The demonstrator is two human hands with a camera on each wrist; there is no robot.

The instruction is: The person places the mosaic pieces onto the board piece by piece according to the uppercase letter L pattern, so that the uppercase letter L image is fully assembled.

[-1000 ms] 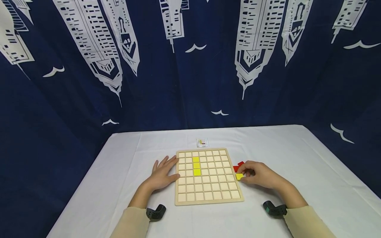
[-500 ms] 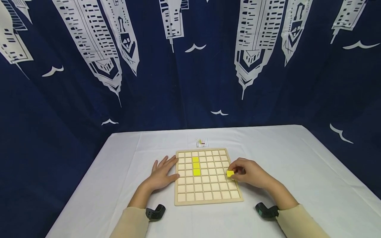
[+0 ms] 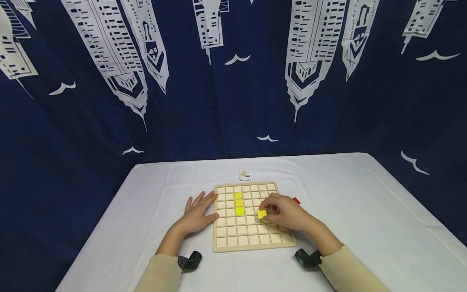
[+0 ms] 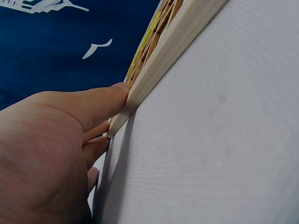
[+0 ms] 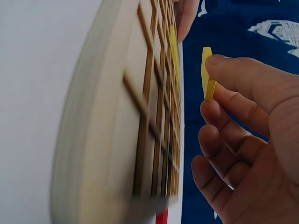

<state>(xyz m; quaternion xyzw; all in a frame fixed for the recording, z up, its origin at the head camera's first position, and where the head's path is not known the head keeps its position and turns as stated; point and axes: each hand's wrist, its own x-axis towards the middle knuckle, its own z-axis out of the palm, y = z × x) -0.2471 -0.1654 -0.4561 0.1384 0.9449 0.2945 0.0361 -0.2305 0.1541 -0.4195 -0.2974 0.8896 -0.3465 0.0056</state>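
A wooden grid board (image 3: 237,242) lies on the white table, with three yellow tiles (image 3: 238,202) in a column in its cells. My left hand (image 3: 196,215) rests at the board's left edge, fingers spread; in the left wrist view the thumb (image 4: 105,100) touches the rim. Above the board's right half, my right hand (image 3: 290,211) pinches a yellow square tile (image 3: 262,214) between thumb and fingers. The right wrist view shows this tile (image 5: 207,74) edge-on and apart from the board. Part of a red tile (image 3: 296,200) shows behind the right hand.
A small printed grid card (image 3: 246,175) with yellow and red marks lies beyond the board's far edge. Behind the table hangs a dark blue curtain (image 3: 182,121) with white buildings and birds. Each wrist carries a black camera (image 3: 189,260).
My right hand has carried the yellow tile leftward from beside the board to above its cells. A red tile shows again behind the hand. The left hand has stayed in place.
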